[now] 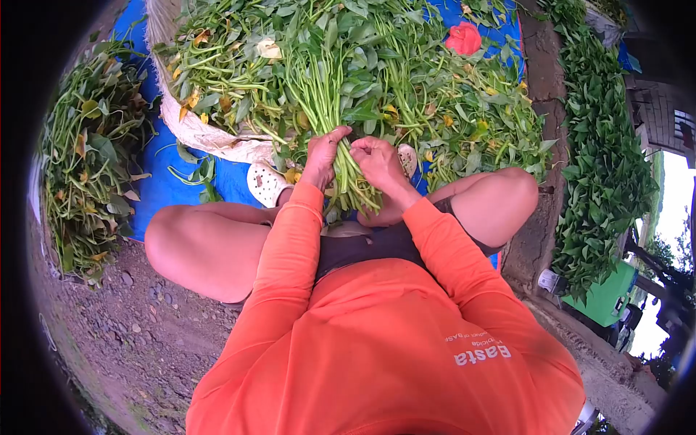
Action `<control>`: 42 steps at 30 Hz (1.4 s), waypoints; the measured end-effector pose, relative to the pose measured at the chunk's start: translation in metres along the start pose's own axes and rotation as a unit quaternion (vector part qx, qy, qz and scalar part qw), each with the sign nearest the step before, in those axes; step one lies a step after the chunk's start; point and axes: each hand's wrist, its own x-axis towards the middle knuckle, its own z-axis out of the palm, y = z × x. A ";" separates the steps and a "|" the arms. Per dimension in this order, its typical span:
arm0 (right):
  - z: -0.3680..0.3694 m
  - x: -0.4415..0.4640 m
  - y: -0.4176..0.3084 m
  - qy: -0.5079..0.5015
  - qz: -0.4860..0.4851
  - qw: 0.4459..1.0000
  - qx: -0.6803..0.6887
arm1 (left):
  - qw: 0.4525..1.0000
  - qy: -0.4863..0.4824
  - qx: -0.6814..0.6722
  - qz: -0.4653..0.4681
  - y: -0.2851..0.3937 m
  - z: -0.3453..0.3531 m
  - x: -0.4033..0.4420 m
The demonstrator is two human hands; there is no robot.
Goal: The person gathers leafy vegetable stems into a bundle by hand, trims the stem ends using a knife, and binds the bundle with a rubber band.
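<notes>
Stems [319, 101] are lying bunched in your left hand [323, 155], fingers gripping them, likely for alignment; your right hand [380, 164] is curling alongside, its hold unclear.

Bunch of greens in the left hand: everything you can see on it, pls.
The bunch is a sheaf of long, slender, light-green stems with darker leaves at the far end. It points away from the person, its leafy top merging visually with the pile, so that edge is unclear. The left hand grips the stems; their near ends splay toward the lap. The right hand is at its right side, fingers bent. Whether a tie binds it can't be made out.
</notes>
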 end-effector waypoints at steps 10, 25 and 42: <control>-0.109 0.041 -0.048 -0.171 -0.120 0.961 -0.179 | 0.987 0.060 -0.003 0.150 0.062 -0.015 -0.002; -0.035 0.113 0.050 0.000 0.139 0.956 -0.258 | 0.985 0.074 0.040 0.151 0.105 -0.037 -0.031; -0.192 0.008 -0.071 0.119 0.079 0.943 0.301 | 0.995 0.043 0.019 0.088 0.102 -0.020 -0.026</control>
